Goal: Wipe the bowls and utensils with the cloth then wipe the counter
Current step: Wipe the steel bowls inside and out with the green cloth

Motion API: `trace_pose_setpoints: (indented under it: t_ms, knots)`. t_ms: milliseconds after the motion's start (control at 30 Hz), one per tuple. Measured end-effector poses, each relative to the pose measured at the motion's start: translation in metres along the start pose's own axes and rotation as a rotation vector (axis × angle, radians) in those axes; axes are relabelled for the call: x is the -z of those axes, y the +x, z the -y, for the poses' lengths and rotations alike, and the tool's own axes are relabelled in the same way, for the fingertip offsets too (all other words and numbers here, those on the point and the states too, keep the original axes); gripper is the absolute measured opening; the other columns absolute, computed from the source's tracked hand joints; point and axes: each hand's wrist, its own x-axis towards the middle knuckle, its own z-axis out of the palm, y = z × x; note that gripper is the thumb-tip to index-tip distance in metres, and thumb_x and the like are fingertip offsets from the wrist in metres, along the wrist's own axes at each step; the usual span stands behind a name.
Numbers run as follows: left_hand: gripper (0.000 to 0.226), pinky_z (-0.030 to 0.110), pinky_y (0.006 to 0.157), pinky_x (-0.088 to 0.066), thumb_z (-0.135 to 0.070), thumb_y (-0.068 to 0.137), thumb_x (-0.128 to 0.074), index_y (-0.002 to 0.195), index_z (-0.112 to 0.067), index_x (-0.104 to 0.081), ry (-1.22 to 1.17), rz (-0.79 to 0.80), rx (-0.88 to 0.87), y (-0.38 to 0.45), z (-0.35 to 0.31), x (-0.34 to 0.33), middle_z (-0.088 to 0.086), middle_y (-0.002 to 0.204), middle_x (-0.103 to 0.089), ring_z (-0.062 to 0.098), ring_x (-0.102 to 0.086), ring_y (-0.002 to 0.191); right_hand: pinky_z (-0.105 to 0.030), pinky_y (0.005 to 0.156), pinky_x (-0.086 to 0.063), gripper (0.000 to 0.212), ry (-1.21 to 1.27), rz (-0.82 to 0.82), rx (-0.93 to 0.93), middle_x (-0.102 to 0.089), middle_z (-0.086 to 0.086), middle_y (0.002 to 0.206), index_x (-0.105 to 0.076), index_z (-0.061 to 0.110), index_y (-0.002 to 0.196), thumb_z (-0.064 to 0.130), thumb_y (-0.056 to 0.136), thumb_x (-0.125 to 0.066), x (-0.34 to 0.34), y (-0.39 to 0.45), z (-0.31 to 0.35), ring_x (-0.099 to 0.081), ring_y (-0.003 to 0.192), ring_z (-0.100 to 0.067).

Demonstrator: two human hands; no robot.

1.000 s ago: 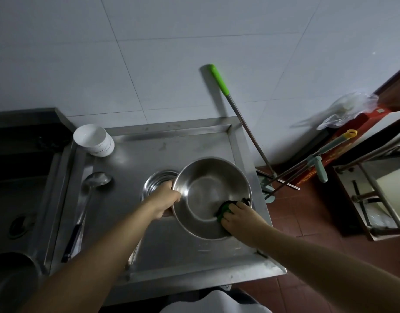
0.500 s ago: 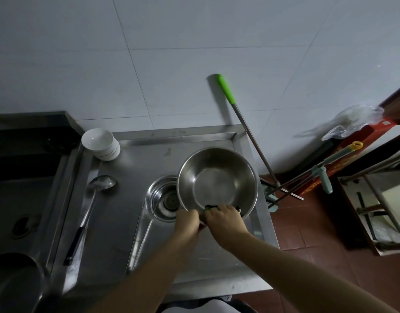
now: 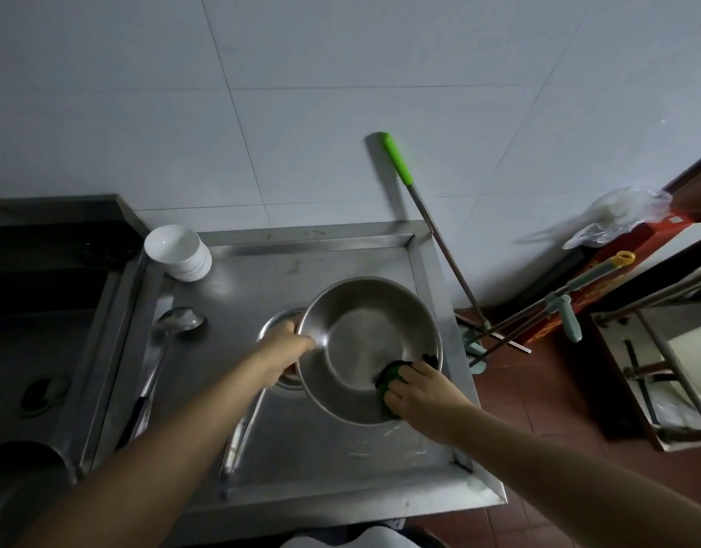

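The left hand (image 3: 287,352) grips the steel bowl (image 3: 370,348) at its left rim; the right hand (image 3: 420,393), fingers curled, presses a green cloth (image 3: 390,375) inside its right wall.

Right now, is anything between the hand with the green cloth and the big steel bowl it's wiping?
Nothing visible. The right hand presses the green cloth directly against the steel bowl at its near right rim, while the left hand grips the opposite rim.
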Motion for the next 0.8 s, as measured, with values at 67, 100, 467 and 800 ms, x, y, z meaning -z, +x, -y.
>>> trace_pose_setpoints:
  t_ms: [67,100,467,800]
  knots:
    - [0.021,0.036,0.063,-0.058,-0.003,0.087,-0.067,0.099,-0.019,-0.064,-0.232,-0.018,0.057,-0.008,0.008,-0.017,0.002,0.075,-0.073,0.021,-0.069,0.068,-0.033,0.07,-0.054,0.024,0.031,0.009,-0.074,-0.068,0.005,0.079,-0.071,0.021,0.084,0.022,0.063,-0.084,0.002,0.005,0.003,-0.063,0.074,-0.02]
    - [0.022,0.036,0.062,-0.058,-0.005,0.089,-0.068,0.101,-0.022,-0.063,-0.316,-0.009,0.084,-0.013,0.014,-0.028,0.002,0.079,-0.074,0.021,-0.071,0.071,-0.033,0.068,-0.053,0.025,0.055,0.018,-0.123,-0.068,0.005,0.077,-0.07,0.021,0.081,0.021,0.061,-0.085,0.003,0.007,0.006,-0.063,0.071,-0.021]
    - [0.033,0.051,0.065,-0.062,0.013,0.072,-0.053,0.101,0.004,-0.067,-0.547,-0.152,0.14,-0.024,0.029,-0.079,0.024,0.083,-0.068,0.034,-0.069,0.075,-0.031,0.054,-0.049,0.033,0.165,-0.002,-0.273,-0.063,0.004,0.063,-0.065,0.02,0.072,0.014,0.048,-0.087,0.014,0.047,0.024,-0.059,0.056,-0.022]
    - [0.033,0.036,0.066,-0.059,0.006,0.082,-0.054,0.104,-0.017,-0.063,-0.068,-0.171,-0.005,-0.019,0.012,-0.022,0.009,0.084,-0.066,0.027,-0.066,0.08,-0.035,0.088,-0.051,0.034,0.107,0.046,-0.042,-0.068,0.006,0.103,-0.066,0.023,0.109,0.029,0.078,-0.078,-0.007,0.016,-0.016,-0.062,0.095,-0.018]
